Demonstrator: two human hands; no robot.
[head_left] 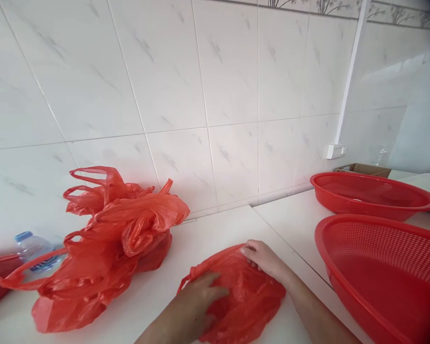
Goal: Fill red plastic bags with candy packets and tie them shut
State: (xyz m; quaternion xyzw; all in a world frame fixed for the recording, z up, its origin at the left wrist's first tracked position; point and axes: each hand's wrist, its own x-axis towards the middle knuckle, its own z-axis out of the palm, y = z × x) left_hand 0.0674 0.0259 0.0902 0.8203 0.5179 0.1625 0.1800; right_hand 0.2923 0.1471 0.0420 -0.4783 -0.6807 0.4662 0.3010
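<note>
A crumpled red plastic bag [249,301] lies on the white table in front of me. My right hand [261,258] pinches its far upper edge between thumb and fingers. Over the near left side of the same bag is my left hand [197,298], a little blurred, with its fingers apart and touching or reaching into the plastic. Whether anything lies inside the bag cannot be made out. To the left a heap of several red plastic bags [103,243] stands against the wall, some of their loop handles sticking up.
Two red perforated plastic baskets stand on the right, a near one [358,267] and a far one [344,203]. A clear bottle [32,248] with a blue cap is behind the heap. A cardboard box [370,169] and a wall socket [336,151] are at the back right.
</note>
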